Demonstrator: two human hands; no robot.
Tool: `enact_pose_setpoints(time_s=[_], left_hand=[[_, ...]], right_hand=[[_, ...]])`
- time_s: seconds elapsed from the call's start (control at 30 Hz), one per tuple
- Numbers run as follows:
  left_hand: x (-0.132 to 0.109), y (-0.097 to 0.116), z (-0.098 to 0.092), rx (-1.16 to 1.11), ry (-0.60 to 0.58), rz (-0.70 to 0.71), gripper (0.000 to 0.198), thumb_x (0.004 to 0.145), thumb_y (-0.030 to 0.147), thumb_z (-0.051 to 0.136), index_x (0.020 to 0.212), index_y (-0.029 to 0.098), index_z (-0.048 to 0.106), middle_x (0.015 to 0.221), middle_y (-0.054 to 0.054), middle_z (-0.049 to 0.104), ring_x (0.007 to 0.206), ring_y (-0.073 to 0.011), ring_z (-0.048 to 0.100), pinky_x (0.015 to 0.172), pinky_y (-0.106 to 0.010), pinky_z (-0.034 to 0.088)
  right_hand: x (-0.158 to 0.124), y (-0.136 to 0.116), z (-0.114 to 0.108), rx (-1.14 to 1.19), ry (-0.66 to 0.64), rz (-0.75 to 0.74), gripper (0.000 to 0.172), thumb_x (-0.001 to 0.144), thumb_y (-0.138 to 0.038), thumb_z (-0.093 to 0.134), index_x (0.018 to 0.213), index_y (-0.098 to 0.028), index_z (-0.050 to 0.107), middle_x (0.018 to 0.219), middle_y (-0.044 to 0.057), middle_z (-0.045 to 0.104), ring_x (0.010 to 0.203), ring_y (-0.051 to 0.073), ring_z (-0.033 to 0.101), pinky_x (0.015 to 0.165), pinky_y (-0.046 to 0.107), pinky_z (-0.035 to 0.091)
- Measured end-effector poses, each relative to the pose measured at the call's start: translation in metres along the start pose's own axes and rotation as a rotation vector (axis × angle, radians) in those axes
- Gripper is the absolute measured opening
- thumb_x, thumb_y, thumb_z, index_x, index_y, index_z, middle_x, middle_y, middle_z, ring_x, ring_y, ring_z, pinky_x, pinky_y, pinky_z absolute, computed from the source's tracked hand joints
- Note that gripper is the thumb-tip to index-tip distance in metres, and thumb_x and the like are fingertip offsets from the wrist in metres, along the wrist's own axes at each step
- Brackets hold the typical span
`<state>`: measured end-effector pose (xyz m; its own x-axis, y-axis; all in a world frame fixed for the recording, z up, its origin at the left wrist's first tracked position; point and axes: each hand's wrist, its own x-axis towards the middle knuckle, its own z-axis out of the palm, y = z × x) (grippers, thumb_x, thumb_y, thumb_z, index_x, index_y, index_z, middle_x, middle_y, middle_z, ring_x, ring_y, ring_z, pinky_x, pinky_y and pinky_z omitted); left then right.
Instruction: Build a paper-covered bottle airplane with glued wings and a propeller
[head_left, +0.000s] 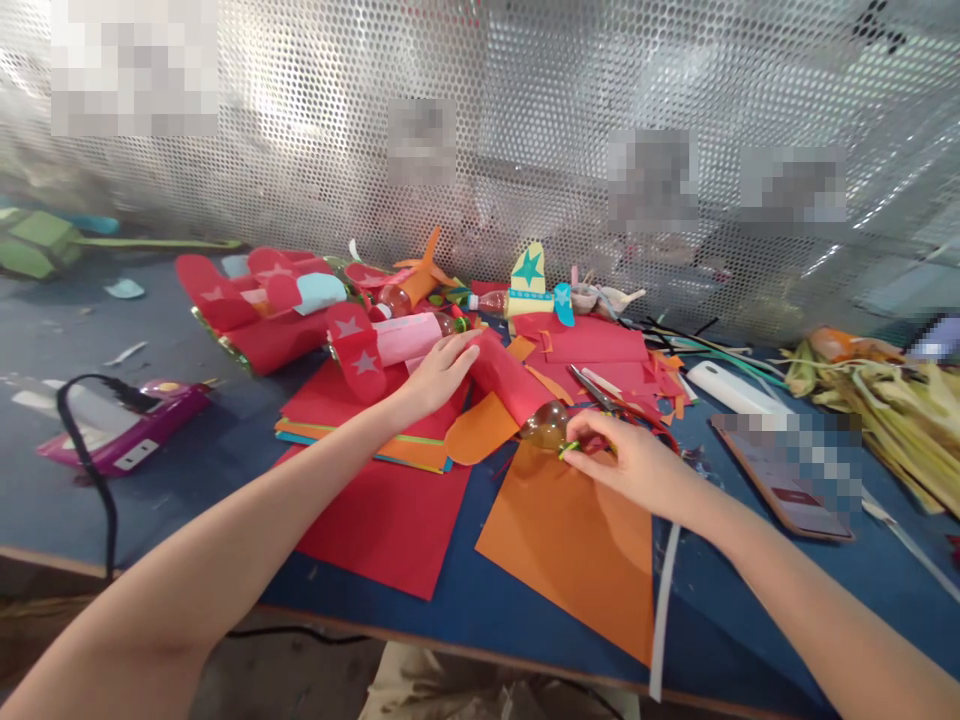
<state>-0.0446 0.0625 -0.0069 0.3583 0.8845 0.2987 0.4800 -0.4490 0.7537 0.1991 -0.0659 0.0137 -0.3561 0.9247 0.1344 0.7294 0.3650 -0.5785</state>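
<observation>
A plastic bottle (546, 427) wrapped in red paper (508, 378) lies slanted in front of me, its bare clear neck toward the right. My right hand (626, 455) pinches the green-capped end between thumb and fingers. At the far end of the red wrap, my left hand (442, 375) is closed against the bottle, with part of its grip hidden. An orange paper piece with a rounded end (484, 430) sticks out beside the wrap. Beneath the right hand is an orange sheet (570, 550). Left of it are a red sheet (390, 530) and a stack of coloured paper (315, 400).
Paper-covered bottle rockets, one red (281, 335), one pink (405, 340) and one yellow (525, 295), lie at the back. Scissors (592, 388) sit among paper scraps. Rightward are a white glue gun (731, 388), a phone (780, 475) and dried husks (877, 400); leftward, a purple power strip (135, 440).
</observation>
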Motion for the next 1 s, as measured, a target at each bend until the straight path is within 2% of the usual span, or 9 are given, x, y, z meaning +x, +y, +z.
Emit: enact_pose_setpoints(time_s=[0.2,0.37,0.5,0.63,0.73,0.8,0.87,0.93,1.0], left_hand=[[0.005,-0.011,0.001,-0.129,-0.104,-0.028,0.063,0.078,0.044,0.054,0.135,0.02,0.043,0.139,-0.008,0.05,0.124,-0.0253,0.049,0.105,-0.04,0.038],[0.001,0.0,-0.004,-0.188,-0.147,-0.02,0.064,0.071,0.047,0.062,0.128,0.02,0.05,0.132,-0.009,0.056,0.119,-0.0266,0.053,0.101,-0.04,0.043],[-0.001,0.008,-0.007,-0.27,-0.216,-0.054,0.066,0.063,0.041,0.073,0.124,0.024,0.054,0.127,-0.008,0.06,0.117,-0.0274,0.055,0.099,-0.041,0.045],[-0.001,0.01,-0.005,-0.307,-0.338,-0.114,0.063,0.057,0.038,0.077,0.116,0.024,0.059,0.11,-0.006,0.069,0.103,-0.0285,0.064,0.091,-0.044,0.05],[-0.002,0.012,-0.003,-0.313,-0.321,-0.129,0.062,0.057,0.039,0.077,0.114,0.024,0.059,0.114,-0.006,0.068,0.104,-0.0285,0.064,0.092,-0.044,0.05],[-0.003,0.012,-0.002,-0.309,-0.297,-0.129,0.065,0.057,0.041,0.077,0.117,0.023,0.057,0.121,-0.007,0.065,0.107,-0.0287,0.063,0.093,-0.043,0.05],[-0.003,0.013,-0.002,-0.283,-0.27,-0.117,0.067,0.057,0.043,0.077,0.118,0.023,0.057,0.125,-0.008,0.062,0.109,-0.0291,0.062,0.094,-0.043,0.05],[-0.003,0.014,-0.003,-0.244,-0.248,-0.104,0.067,0.057,0.045,0.077,0.117,0.024,0.058,0.127,-0.007,0.061,0.11,-0.0295,0.061,0.095,-0.043,0.049],[-0.003,0.014,-0.003,-0.212,-0.236,-0.099,0.067,0.057,0.046,0.077,0.117,0.024,0.058,0.127,-0.007,0.061,0.111,-0.0296,0.061,0.096,-0.043,0.049]], right_hand=[[0.0,0.021,-0.037,0.027,-0.044,0.089,0.012,0.082,-0.034,0.053,0.086,-0.023,0.049,0.087,0.004,0.066,0.085,0.02,0.065,0.08,0.035,0.051],[0.004,0.033,-0.061,0.04,-0.065,0.071,0.014,0.079,-0.035,0.054,0.082,-0.022,0.049,0.086,0.005,0.065,0.085,0.021,0.065,0.079,0.035,0.052],[0.005,0.036,-0.066,0.006,-0.039,0.069,0.011,0.076,-0.03,0.055,0.08,-0.022,0.05,0.084,0.003,0.066,0.082,0.02,0.066,0.079,0.036,0.052],[0.004,0.047,-0.061,-0.04,0.07,0.085,0.016,0.079,-0.033,0.054,0.091,-0.022,0.055,0.098,0.005,0.068,0.093,0.02,0.065,0.087,0.038,0.05],[-0.001,0.061,-0.062,-0.093,0.25,0.143,0.028,0.087,-0.041,0.045,0.107,-0.023,0.053,0.117,0.009,0.063,0.11,0.022,0.059,0.094,0.042,0.046],[-0.012,0.07,-0.066,-0.139,0.372,0.213,0.03,0.089,-0.041,0.041,0.111,-0.022,0.051,0.119,0.012,0.061,0.111,0.025,0.059,0.094,0.046,0.046],[-0.031,0.074,-0.07,-0.183,0.435,0.287,0.027,0.088,-0.04,0.042,0.104,-0.021,0.053,0.108,0.013,0.066,0.103,0.027,0.063,0.09,0.048,0.048],[-0.057,0.073,-0.069,-0.21,0.404,0.34,0.025,0.086,-0.044,0.047,0.096,-0.022,0.056,0.097,0.011,0.069,0.092,0.028,0.067,0.083,0.048,0.052],[-0.087,0.068,-0.063,-0.249,0.371,0.381,0.031,0.077,-0.051,0.057,0.09,-0.023,0.059,0.096,0.012,0.07,0.091,0.033,0.067,0.082,0.052,0.052]])
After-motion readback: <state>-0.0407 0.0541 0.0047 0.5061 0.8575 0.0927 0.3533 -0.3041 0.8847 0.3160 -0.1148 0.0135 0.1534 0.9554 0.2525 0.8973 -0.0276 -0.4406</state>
